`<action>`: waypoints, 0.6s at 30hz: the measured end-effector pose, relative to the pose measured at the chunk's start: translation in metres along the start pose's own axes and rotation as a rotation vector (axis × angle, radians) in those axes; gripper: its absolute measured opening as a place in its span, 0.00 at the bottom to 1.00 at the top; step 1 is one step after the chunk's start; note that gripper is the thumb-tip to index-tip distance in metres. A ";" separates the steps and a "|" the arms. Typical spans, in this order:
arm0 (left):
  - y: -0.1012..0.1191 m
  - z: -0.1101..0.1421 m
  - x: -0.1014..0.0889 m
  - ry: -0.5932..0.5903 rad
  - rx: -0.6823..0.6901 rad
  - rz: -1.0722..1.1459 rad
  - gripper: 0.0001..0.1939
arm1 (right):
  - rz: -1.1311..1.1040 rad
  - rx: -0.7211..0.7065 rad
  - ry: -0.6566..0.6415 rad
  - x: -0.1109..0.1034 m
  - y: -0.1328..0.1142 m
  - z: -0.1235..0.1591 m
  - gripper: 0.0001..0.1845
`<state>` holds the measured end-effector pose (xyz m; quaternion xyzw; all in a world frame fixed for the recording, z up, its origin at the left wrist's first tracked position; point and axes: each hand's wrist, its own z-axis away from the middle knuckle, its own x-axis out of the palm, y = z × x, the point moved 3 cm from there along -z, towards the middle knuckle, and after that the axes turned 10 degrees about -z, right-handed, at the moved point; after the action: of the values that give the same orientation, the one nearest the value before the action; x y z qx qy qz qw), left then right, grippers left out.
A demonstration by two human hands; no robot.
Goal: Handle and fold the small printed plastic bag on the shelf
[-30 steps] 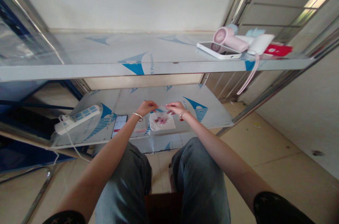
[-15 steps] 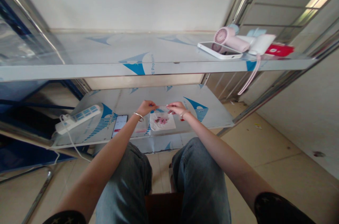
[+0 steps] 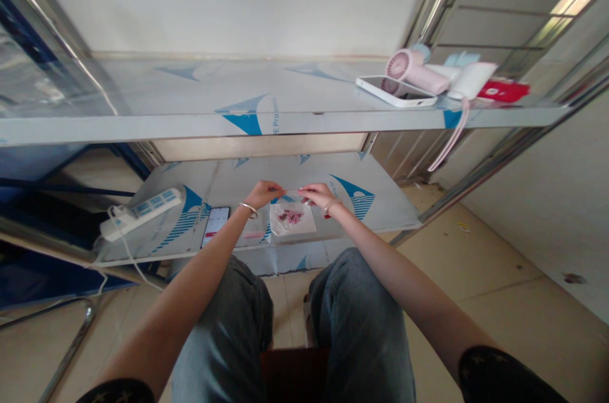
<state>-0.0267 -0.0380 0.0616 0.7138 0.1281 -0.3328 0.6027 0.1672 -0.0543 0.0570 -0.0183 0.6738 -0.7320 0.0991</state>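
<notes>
My left hand (image 3: 264, 192) and my right hand (image 3: 316, 194) are held close together over the lower steel shelf (image 3: 380, 212). Both pinch the top edge of a small clear plastic bag (image 3: 292, 218) that holds small pink pieces. The bag hangs down between the two hands, its lower part lying on the shelf. A bracelet sits on each wrist. A phone (image 3: 215, 224) lies on the shelf just left of my left wrist.
A white power strip (image 3: 140, 210) with its cord lies at the shelf's left end. On the upper shelf (image 3: 190, 127), far right, rest a white tablet (image 3: 394, 90), a pink handheld fan (image 3: 416, 73), a white object and a red item. My knees are below the shelf.
</notes>
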 end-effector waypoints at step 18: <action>0.006 -0.004 0.011 0.012 0.041 -0.107 0.11 | -0.022 -0.033 -0.048 0.004 0.009 -0.006 0.06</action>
<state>-0.0133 -0.0382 0.0594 0.7203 0.1629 -0.3630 0.5683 0.1634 -0.0493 0.0471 -0.0448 0.6829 -0.7213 0.1067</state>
